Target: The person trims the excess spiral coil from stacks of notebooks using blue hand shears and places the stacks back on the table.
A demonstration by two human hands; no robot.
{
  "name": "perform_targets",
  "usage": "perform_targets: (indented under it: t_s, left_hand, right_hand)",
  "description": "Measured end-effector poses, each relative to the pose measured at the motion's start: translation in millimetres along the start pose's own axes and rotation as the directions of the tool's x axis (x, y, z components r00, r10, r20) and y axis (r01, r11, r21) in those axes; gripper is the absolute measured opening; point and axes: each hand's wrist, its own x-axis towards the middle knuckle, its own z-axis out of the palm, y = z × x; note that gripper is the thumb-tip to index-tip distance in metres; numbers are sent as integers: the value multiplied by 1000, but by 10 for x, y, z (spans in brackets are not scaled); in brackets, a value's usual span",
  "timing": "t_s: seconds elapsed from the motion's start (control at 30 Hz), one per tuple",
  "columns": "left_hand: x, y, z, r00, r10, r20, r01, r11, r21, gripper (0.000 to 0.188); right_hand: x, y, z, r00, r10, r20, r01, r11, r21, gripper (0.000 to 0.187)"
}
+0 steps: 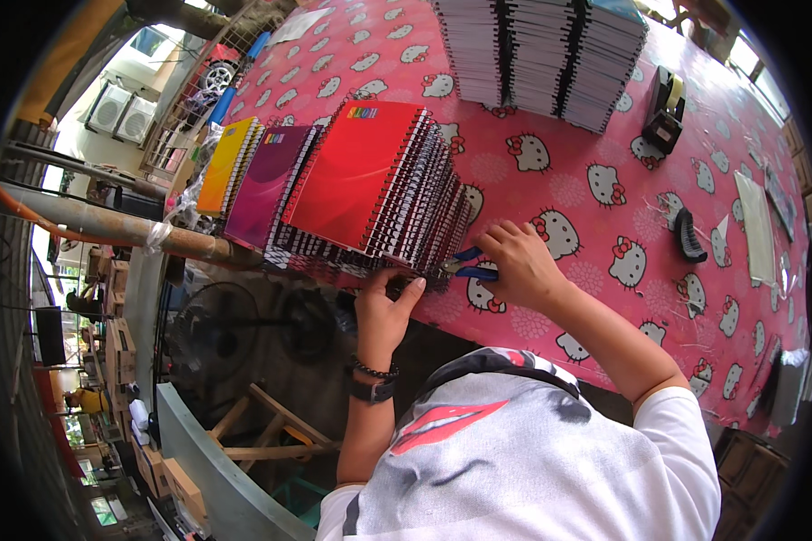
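Observation:
Red-covered spiral notebooks (356, 176) form a tall stack at the table's near edge, their black wire coils facing right. My right hand (521, 263) is closed round blue-handled pliers (475, 264). The metal jaws meet the stack's near right corner, low by the coils. At that same corner, just left of the jaws, my left hand (386, 311) grips the edge of a low spiral notebook (435, 272) between thumb and fingers. What the jaws bite on is too small to make out. Left of the red stack are purple notebooks (266, 180) and yellow notebooks (229, 167).
Tall stacks of coil-bound books (537, 68) stand at the far side of the pink patterned table (568, 194). A tape dispenser (666, 110) and a black curved object (689, 236) lie to the right. A pipe (108, 221) runs along the left; a fan (212, 329) stands below.

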Motion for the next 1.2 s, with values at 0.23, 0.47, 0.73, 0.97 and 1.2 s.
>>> perform_targets:
  t_s: [0.23,0.47,0.73,0.97,1.2]
  left_hand:
    - [-36,106,101,972,222,-80,-200,955,220,29]
    - [-54,-19,70,988,152,-43,-146,983,109,26]
    - [-37,-122,99,997,-48,59,51,998,-39,31]
    - [-38,-180,121,1000,-26,15,26,1000,12,33]
    - [-38,-88,151,999,25,24,-25,1000,-6,29]
  right_hand:
    - [29,-25,57,994,28,103,-28,1000,-1,35]
    - [-30,29,52,977,115,177,-129,989,70,37]
    - [-1,-31,145,998,1,60,0,1000,-19,41]
    - [-11,40,126,972,94,215,-108,993,52,36]
    - [-7,47,163,997,-26,70,33,996,-88,37]
